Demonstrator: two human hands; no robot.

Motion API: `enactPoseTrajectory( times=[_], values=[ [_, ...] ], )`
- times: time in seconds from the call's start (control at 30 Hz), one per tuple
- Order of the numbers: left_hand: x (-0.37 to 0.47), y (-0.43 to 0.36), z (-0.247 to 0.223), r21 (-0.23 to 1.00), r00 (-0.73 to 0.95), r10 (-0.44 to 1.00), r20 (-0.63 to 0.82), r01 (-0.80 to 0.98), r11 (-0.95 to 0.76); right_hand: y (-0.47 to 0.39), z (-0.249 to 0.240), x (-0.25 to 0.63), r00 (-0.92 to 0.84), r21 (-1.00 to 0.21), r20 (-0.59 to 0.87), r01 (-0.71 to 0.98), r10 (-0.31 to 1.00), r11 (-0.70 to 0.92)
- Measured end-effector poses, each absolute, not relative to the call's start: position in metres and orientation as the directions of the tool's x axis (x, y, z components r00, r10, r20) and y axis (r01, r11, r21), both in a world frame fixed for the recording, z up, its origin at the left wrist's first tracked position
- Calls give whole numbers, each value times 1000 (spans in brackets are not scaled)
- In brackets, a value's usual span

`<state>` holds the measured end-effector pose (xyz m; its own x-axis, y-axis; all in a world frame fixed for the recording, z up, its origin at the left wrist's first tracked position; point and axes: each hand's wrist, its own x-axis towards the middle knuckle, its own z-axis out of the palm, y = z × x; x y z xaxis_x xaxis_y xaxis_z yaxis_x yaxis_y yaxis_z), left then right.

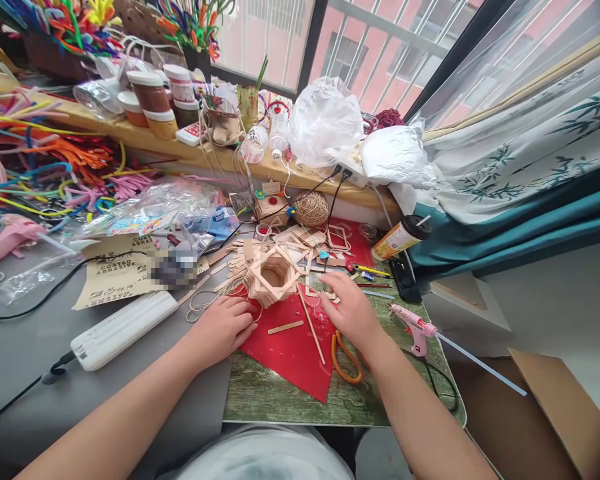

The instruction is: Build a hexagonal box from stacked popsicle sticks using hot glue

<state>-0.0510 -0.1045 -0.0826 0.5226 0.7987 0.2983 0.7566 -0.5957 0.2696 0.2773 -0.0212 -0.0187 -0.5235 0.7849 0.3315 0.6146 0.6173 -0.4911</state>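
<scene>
A hollow, many-sided stack of wooden craft sticks stands on a red sheet. My left hand lies palm down at the sheet's left edge, just below the stack, its fingers loosely spread and holding nothing. On the other side, my right hand hovers to the right of the stack with thumb and fingers apart and nothing between them. A short stick and a long thin stick lie between the hands. Orange-handled scissors rest under the right wrist, their blades mostly hidden.
A pink glue gun lies at the right table edge, near a drink cup. Loose sticks and a twine ball are behind the stack. Left are a white power bank, a sandpaper sheet and pipe cleaners.
</scene>
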Motion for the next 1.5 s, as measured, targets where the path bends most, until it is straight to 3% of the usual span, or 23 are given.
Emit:
enactPoseTrajectory(
  times=[0.1, 0.2, 0.37, 0.53, 0.77, 0.87, 0.97, 1.03, 1.1, 1.17, 1.27, 1.5],
  values=[
    [-51, -111, -84, 251, 520, 800, 297, 766, -591, -68, -37, 320, -430, -414, 133, 795, 893, 444],
    [-52, -119, -87, 226, 510, 811, 286, 787, -575, -111, -61, 353, -323, -370, 67, 871, 944, 324],
    [-57, -127, -88, 245, 439, 845, 305, 822, -515, -135, -83, 367, -256, -388, 22, 889, 966, 244],
    [-58, -128, -86, 300, 355, 863, 359, 832, -467, -120, -88, 358, -184, -321, -35, 933, 982, 164],
    [-60, -135, -86, 328, 279, 863, 422, 840, -432, -124, -82, 364, -101, -328, 48, 938, 994, 111],
    [-64, -139, -88, 349, 230, 866, 443, 846, -403, -139, -73, 375, 17, -456, 99, 889, 995, 30],
    [-68, -142, -91, 352, 216, 877, 430, 854, -383, -160, -61, 375, 129, -784, -89, 603, 988, -150],
    [-70, -144, -91, 339, 235, 882, 408, 858, -386, -177, -53, 363, 42, -920, -277, 278, 960, -277],
    [-70, -146, -90, 324, 264, 883, 387, 858, -398, -194, -46, 345, -217, -889, -454, 55, 864, -454],
    [-69, -148, -88, 318, 287, 883, 373, 854, -412, -206, -44, 323, -399, -812, -510, -70, 762, -580],
    [-66, -152, -87, 330, 299, 881, 368, 843, -424, -211, -49, 294, -546, -714, -511, -159, 664, -681],
    [-66, -158, -90, 410, 229, 890, 396, 823, -394, -194, -62, 267, -715, -582, -521, -101, 466, -807]
  ],
)
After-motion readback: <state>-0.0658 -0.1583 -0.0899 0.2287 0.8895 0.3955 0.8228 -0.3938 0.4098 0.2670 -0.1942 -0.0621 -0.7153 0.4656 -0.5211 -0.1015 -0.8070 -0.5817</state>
